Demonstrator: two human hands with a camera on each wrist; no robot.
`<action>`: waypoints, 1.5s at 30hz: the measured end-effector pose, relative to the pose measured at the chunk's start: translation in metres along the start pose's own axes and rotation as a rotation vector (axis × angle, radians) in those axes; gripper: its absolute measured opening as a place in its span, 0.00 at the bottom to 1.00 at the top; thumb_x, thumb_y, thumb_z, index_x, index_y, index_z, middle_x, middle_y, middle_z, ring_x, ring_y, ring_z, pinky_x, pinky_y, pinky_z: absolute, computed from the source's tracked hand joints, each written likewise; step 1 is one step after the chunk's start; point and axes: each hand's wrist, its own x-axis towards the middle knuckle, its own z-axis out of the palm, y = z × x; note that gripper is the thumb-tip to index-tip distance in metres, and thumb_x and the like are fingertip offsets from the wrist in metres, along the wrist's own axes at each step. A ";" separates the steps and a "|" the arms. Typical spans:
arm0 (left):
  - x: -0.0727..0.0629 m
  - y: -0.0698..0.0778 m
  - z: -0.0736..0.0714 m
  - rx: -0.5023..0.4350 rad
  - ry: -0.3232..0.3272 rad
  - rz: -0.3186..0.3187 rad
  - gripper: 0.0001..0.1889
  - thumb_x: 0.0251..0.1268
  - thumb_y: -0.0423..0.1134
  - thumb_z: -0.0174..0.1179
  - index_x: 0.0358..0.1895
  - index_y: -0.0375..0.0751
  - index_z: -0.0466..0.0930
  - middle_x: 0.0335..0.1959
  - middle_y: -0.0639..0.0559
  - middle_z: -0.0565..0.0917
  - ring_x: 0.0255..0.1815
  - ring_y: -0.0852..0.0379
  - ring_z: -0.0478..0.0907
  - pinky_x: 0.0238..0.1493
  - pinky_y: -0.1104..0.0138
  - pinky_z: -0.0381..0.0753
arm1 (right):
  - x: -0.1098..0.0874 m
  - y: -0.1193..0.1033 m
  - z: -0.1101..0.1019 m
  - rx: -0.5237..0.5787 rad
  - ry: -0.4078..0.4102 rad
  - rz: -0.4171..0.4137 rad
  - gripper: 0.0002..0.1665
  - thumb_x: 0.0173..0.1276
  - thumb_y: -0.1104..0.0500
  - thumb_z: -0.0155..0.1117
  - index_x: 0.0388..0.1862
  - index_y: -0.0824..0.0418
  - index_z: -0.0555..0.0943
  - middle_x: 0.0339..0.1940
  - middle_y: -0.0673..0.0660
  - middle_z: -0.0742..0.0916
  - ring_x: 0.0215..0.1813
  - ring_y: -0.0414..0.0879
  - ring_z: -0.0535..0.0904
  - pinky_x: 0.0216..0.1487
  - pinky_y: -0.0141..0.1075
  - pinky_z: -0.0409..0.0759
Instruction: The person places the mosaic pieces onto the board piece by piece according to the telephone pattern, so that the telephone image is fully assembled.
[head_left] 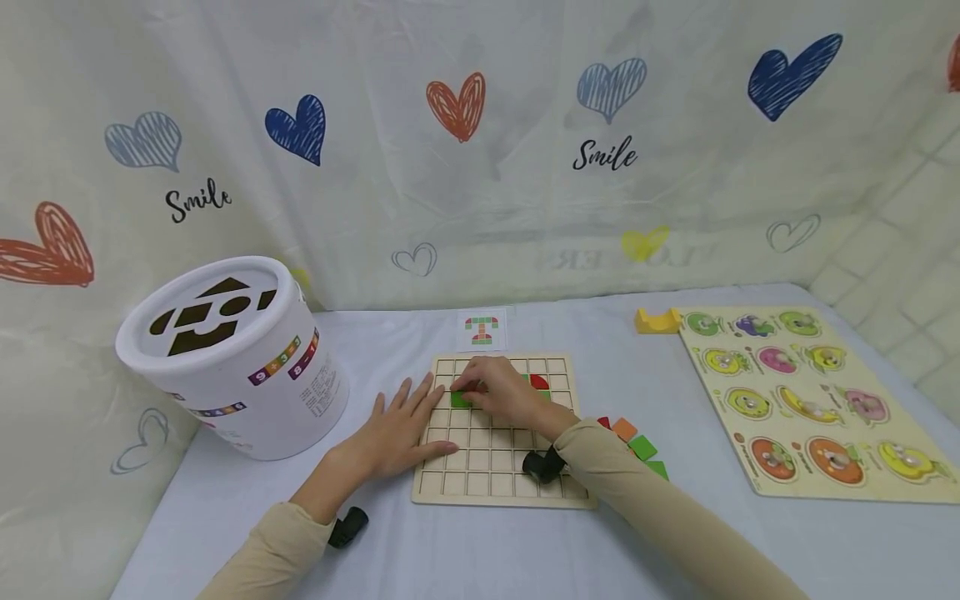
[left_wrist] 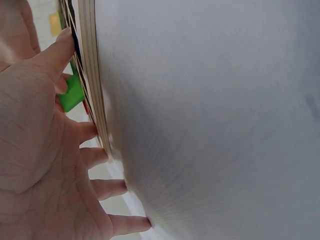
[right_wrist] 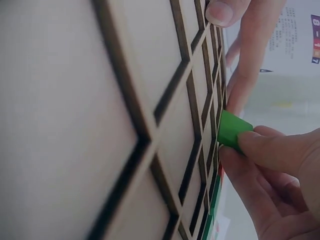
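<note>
A wooden grid board [head_left: 480, 483] lies on the table. My right hand [head_left: 510, 393] is over its upper part, pinching a green square block [right_wrist: 233, 129] between thumb and fingers, tilted against the grid. My left hand [head_left: 397, 433] has its fingers spread along the board's left edge; its thumb rests on the board and some fingertips press the cloth. To the right of my right hand, a red rounded piece [head_left: 538, 382] sits in the grid, with green beside it. The hand hides part of the upper rows. A pattern card [head_left: 482, 330] with a red, green and orange figure lies behind the board.
Loose red, orange and green blocks [head_left: 642, 447] lie right of the board, partly behind my right sleeve. A white bucket [head_left: 300, 375] with shaped lid holes stands at left. A fruit-and-vegetable puzzle board [head_left: 817, 392] lies at right, beside a yellow piece [head_left: 657, 322].
</note>
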 end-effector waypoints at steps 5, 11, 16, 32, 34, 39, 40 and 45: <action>0.001 0.000 0.001 -0.005 0.000 0.004 0.50 0.75 0.71 0.50 0.85 0.40 0.51 0.87 0.41 0.45 0.85 0.31 0.41 0.74 0.27 0.44 | 0.000 -0.002 0.000 -0.022 0.003 0.000 0.10 0.66 0.73 0.72 0.46 0.69 0.90 0.41 0.58 0.89 0.45 0.49 0.87 0.46 0.27 0.83; 0.001 0.000 0.001 -0.005 0.005 0.009 0.50 0.75 0.71 0.50 0.85 0.40 0.50 0.87 0.41 0.45 0.85 0.31 0.41 0.74 0.27 0.44 | 0.002 -0.002 0.000 -0.076 -0.011 0.025 0.10 0.67 0.72 0.73 0.46 0.68 0.91 0.41 0.58 0.89 0.44 0.48 0.86 0.43 0.27 0.82; 0.000 0.000 0.001 -0.015 0.007 0.003 0.50 0.74 0.71 0.51 0.85 0.40 0.51 0.87 0.41 0.45 0.85 0.31 0.41 0.74 0.27 0.44 | 0.005 -0.004 0.001 -0.139 -0.031 0.028 0.09 0.68 0.72 0.72 0.46 0.69 0.91 0.39 0.59 0.88 0.42 0.49 0.86 0.41 0.27 0.81; -0.002 -0.001 0.001 -0.016 0.009 0.009 0.49 0.75 0.70 0.51 0.85 0.39 0.51 0.87 0.40 0.45 0.85 0.30 0.41 0.74 0.26 0.44 | 0.007 -0.012 0.002 -0.220 -0.075 0.023 0.09 0.70 0.71 0.70 0.47 0.71 0.90 0.40 0.59 0.88 0.43 0.49 0.86 0.42 0.31 0.83; -0.002 -0.001 0.001 -0.013 0.005 0.005 0.49 0.75 0.71 0.51 0.85 0.40 0.51 0.87 0.41 0.45 0.85 0.31 0.40 0.74 0.27 0.44 | 0.008 -0.012 0.002 -0.217 -0.077 0.022 0.08 0.70 0.71 0.70 0.47 0.70 0.90 0.40 0.60 0.88 0.43 0.49 0.86 0.43 0.32 0.84; -0.001 -0.001 0.001 -0.017 0.007 0.004 0.50 0.75 0.71 0.51 0.85 0.39 0.51 0.87 0.41 0.45 0.85 0.31 0.41 0.74 0.26 0.44 | 0.010 -0.014 0.002 -0.232 -0.089 0.031 0.08 0.70 0.72 0.70 0.46 0.69 0.91 0.39 0.59 0.89 0.43 0.48 0.86 0.44 0.34 0.85; -0.001 -0.001 0.000 -0.016 0.007 0.002 0.50 0.75 0.71 0.51 0.85 0.39 0.51 0.87 0.41 0.45 0.85 0.31 0.41 0.74 0.26 0.45 | 0.010 -0.014 0.002 -0.234 -0.092 0.037 0.08 0.70 0.72 0.70 0.46 0.69 0.91 0.39 0.59 0.89 0.44 0.48 0.86 0.44 0.34 0.85; -0.002 -0.001 0.000 -0.017 0.005 0.004 0.49 0.75 0.70 0.51 0.85 0.39 0.51 0.87 0.41 0.45 0.85 0.30 0.41 0.74 0.26 0.45 | 0.011 -0.014 0.003 -0.240 -0.095 0.047 0.08 0.70 0.73 0.69 0.45 0.70 0.91 0.41 0.60 0.90 0.46 0.50 0.87 0.47 0.35 0.86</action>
